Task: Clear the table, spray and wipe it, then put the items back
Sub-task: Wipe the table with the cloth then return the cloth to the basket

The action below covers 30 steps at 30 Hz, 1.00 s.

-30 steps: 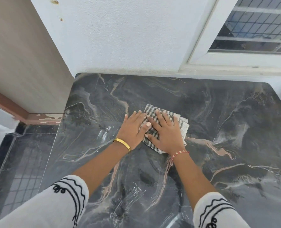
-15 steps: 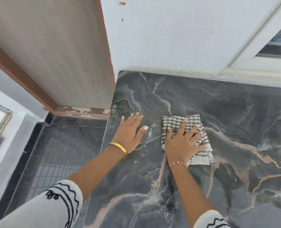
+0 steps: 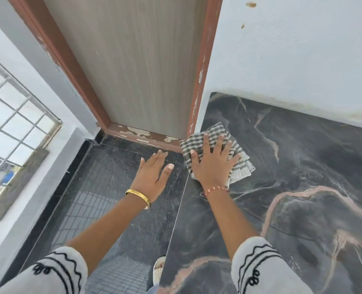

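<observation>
This is a home, seen at a doorway corner rather than in any workplace. A grey wood-grain door point(image 3: 142, 66) sits in a reddish-brown painted frame point(image 3: 201, 66) whose paint is chipped and flaking along the bottom edge. Beside it rises a white, rough-plastered wall point(image 3: 298, 52) with a few small rust-coloured marks. A dark marble-patterned tabletop with pink veins point(image 3: 303, 198) stands pushed against that wall. Below it lies a black speckled polished stone floor point(image 3: 120, 209), glossy enough to mirror a grid. At the left, a white-framed window with a metal grille point(image 3: 12, 115) lets in daylight; what lies outside is blurred.
</observation>
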### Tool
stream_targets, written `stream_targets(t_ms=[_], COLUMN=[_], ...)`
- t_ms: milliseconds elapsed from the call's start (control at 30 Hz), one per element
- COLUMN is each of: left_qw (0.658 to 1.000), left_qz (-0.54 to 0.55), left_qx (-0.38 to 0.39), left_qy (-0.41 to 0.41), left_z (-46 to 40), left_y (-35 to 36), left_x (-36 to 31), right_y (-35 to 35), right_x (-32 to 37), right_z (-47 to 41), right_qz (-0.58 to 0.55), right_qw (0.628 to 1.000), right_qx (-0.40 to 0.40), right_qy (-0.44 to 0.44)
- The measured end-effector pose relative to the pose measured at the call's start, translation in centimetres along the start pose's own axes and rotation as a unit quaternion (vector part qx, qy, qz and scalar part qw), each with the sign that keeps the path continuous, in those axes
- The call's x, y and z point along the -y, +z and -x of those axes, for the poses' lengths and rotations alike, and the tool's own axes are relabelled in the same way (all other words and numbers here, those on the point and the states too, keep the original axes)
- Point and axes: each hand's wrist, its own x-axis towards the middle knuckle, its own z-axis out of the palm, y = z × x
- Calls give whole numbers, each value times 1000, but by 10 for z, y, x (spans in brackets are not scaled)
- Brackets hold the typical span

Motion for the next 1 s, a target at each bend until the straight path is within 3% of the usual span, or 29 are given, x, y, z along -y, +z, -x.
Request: stream_targets(t_ms=[267,600,733,1000], left_qw=[990,942,937,941], left_qz=[126,232,184,142], left_qx=[-5,-114,-62,-87], left_qy=[-59,-213,-291,-293], left_z=[41,104,122,145], left_y=[38,75,84,85], left_x=[-28,-64,-74,-85], right_y=[2,5,3,0], right_x=[-21,-87,-134,-186], right_z=[36,102,112,135], right_qz=[10,-4,10,-17], right_qw=[992,982,984,997], right_qx=[-2,7,10,-4], right_qy=[-129,-187,-176,-69])
